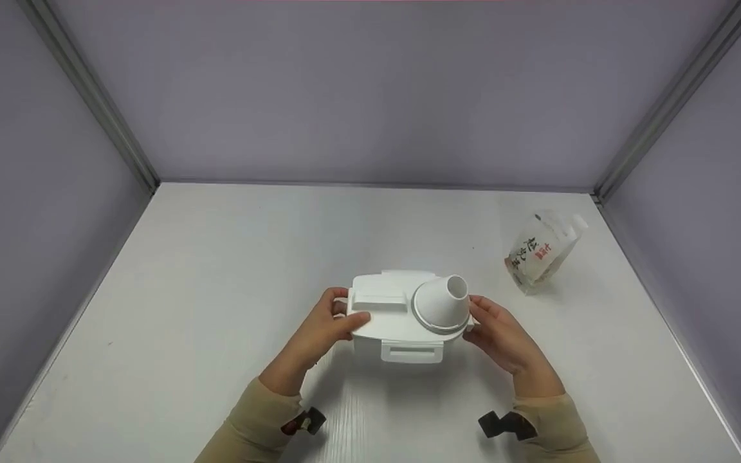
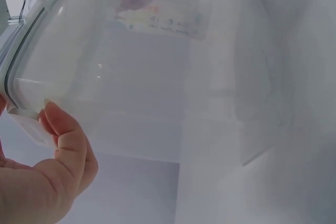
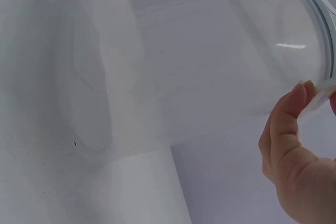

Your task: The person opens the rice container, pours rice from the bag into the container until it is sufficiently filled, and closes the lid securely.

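A clear plastic storage container (image 2: 142, 98) stands upright in the middle, topped by a white lid (image 1: 380, 329). On the lid's right part sits a white cone-shaped cup (image 1: 436, 307), and a white clip (image 1: 411, 352) hangs at the front. My left hand (image 1: 316, 332) grips the lid's left end, thumb on top and fingers below. At the opposite end my right hand (image 1: 504, 335) pinches the lid's edge by the side clip. Both wrist views show bent fingers at the clips, beside the see-through wall. The fingers' undersides are partly hidden in the head view.
A clear bag (image 1: 541, 254) with dark and red printing stands at the back right of the white table (image 1: 216, 270). Grey panels (image 1: 370, 96) enclose the table at the back and sides.
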`<state>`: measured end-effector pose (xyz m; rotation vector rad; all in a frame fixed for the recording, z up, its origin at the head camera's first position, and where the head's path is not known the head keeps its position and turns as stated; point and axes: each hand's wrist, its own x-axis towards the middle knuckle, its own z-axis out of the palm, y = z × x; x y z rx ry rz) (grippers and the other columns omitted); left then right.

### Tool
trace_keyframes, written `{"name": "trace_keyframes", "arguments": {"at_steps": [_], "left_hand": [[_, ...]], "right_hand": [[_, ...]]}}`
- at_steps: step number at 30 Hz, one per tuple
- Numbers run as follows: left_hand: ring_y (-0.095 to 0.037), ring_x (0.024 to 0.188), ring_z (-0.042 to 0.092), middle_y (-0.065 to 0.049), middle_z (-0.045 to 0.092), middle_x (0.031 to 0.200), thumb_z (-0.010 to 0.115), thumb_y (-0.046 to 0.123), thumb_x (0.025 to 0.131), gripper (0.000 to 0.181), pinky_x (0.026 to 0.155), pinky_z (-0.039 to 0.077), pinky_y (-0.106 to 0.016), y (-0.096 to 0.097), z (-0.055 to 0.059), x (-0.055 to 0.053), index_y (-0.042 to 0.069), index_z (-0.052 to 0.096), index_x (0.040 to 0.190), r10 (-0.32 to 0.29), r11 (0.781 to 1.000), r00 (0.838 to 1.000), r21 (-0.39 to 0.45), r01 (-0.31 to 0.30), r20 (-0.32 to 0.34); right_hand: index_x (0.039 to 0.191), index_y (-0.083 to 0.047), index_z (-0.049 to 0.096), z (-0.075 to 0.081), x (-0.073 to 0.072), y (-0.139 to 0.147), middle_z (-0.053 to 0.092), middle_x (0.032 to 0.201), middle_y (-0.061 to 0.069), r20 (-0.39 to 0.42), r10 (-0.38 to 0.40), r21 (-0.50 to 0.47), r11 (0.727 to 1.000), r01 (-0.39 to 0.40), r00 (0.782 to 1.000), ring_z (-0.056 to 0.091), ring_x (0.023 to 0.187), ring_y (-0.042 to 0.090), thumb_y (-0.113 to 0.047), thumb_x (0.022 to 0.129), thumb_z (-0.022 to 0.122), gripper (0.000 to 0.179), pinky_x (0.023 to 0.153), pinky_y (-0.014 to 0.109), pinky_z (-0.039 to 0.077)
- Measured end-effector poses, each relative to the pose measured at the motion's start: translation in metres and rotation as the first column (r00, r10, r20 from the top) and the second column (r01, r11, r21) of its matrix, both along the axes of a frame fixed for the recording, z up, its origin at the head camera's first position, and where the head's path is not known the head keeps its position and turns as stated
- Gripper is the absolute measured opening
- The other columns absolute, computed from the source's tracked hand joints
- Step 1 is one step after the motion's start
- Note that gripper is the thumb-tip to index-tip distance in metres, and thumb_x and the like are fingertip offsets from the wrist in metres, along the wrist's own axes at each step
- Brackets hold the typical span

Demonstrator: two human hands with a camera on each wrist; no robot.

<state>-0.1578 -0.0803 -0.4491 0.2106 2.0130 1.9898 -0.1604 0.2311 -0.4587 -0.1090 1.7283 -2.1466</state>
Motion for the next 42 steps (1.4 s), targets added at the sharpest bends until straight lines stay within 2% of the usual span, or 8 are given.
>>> {"name": "trace_keyframes", "arguments": {"at_steps": [5, 13, 18, 24, 26, 31, 38, 42], "left_hand": [[-0.017, 0.084, 0.055, -0.014, 0.052, 0.101, 0.068, 0.018, 0.084, 0.059, 0.067, 0.046, -0.029, 0.001, 0.003, 0.003, -0.002, 0.032, 0.127, 0.009, 1.000, 1.000, 0.018, -0.009, 0.018], [-0.021, 0.088, 0.058, -0.018, 0.056, 0.110, 0.074, 0.020, 0.081, 0.066, 0.069, 0.049, -0.031, 0.006, 0.007, 0.003, 0.002, 0.028, 0.125, 0.133, 0.988, 0.984, -0.064, -0.141, -0.122], [-0.022, 0.089, 0.057, -0.018, 0.056, 0.110, 0.074, 0.017, 0.081, 0.066, 0.070, 0.049, -0.030, 0.005, 0.007, 0.003, 0.001, 0.028, 0.126, 0.147, 0.986, 0.981, -0.059, -0.155, -0.126], [-0.024, 0.090, 0.057, -0.022, 0.056, 0.109, 0.072, 0.011, 0.082, 0.063, 0.072, 0.049, -0.031, 0.006, 0.029, 0.014, -0.004, 0.029, 0.125, 0.150, 0.984, 0.980, -0.077, -0.161, -0.131], [-0.024, 0.091, 0.057, -0.022, 0.055, 0.110, 0.072, 0.012, 0.082, 0.063, 0.072, 0.049, -0.031, 0.006, 0.026, 0.013, -0.003, 0.029, 0.126, 0.152, 0.984, 0.979, -0.076, -0.163, -0.137], [-0.023, 0.094, 0.057, -0.019, 0.056, 0.112, 0.074, 0.020, 0.081, 0.069, 0.074, 0.049, -0.033, 0.004, 0.002, 0.005, 0.001, 0.027, 0.128, 0.157, 0.982, 0.977, -0.086, -0.171, -0.144], [-0.024, 0.096, 0.057, -0.020, 0.056, 0.113, 0.074, 0.022, 0.081, 0.069, 0.077, 0.049, -0.034, 0.005, 0.003, 0.007, 0.003, 0.027, 0.128, 0.159, 0.982, 0.975, -0.075, -0.172, -0.152], [-0.024, 0.098, 0.057, -0.019, 0.056, 0.112, 0.075, 0.023, 0.080, 0.068, 0.080, 0.049, -0.034, 0.005, 0.001, 0.007, 0.004, 0.029, 0.127, 0.170, 0.980, 0.974, -0.082, -0.184, -0.151]], "right_hand": [[0.112, -0.008, 0.053, 0.000, 0.002, 0.001, 0.055, 0.104, 0.004, 0.014, -0.008, -0.012, 1.000, 0.008, 1.000, 0.055, 0.085, 0.014, -0.019, 0.099, 0.048, 0.018, 0.076, 0.026, 0.048], [0.117, -0.007, 0.050, 0.002, -0.001, 0.005, 0.054, 0.108, 0.005, 0.021, -0.015, 0.026, 1.000, 0.014, 1.000, 0.054, 0.089, 0.015, -0.021, 0.098, 0.049, 0.023, 0.079, 0.027, 0.048], [0.117, -0.006, 0.049, 0.001, -0.003, 0.003, 0.053, 0.107, 0.005, 0.020, -0.019, 0.034, 0.999, 0.018, 1.000, 0.053, 0.088, 0.014, -0.021, 0.098, 0.049, 0.025, 0.078, 0.026, 0.047], [0.117, -0.004, 0.049, 0.001, -0.003, 0.001, 0.053, 0.104, 0.004, 0.018, -0.020, 0.036, 0.999, 0.019, 1.000, 0.052, 0.085, 0.013, -0.021, 0.098, 0.049, 0.025, 0.075, 0.024, 0.047], [0.116, -0.005, 0.049, 0.000, -0.002, 0.001, 0.054, 0.103, 0.004, 0.013, -0.016, 0.032, 0.999, 0.015, 1.000, 0.052, 0.084, 0.013, -0.021, 0.098, 0.049, 0.024, 0.075, 0.024, 0.047], [0.115, -0.004, 0.048, 0.000, 0.000, 0.002, 0.053, 0.101, 0.005, 0.008, -0.007, 0.027, 1.000, 0.007, 1.000, 0.053, 0.082, 0.013, -0.019, 0.099, 0.047, 0.021, 0.074, 0.024, 0.047], [0.107, -0.004, 0.048, 0.004, 0.001, 0.000, 0.052, 0.101, 0.004, -0.031, -0.138, 0.089, 0.986, 0.141, 0.990, 0.050, 0.088, 0.017, -0.017, 0.095, 0.055, 0.019, 0.074, 0.026, 0.046], [0.107, -0.004, 0.048, 0.005, 0.000, -0.001, 0.054, 0.099, 0.004, -0.041, -0.134, 0.114, 0.984, 0.138, 0.990, 0.051, 0.087, 0.017, -0.017, 0.096, 0.054, 0.018, 0.074, 0.025, 0.047]]}}
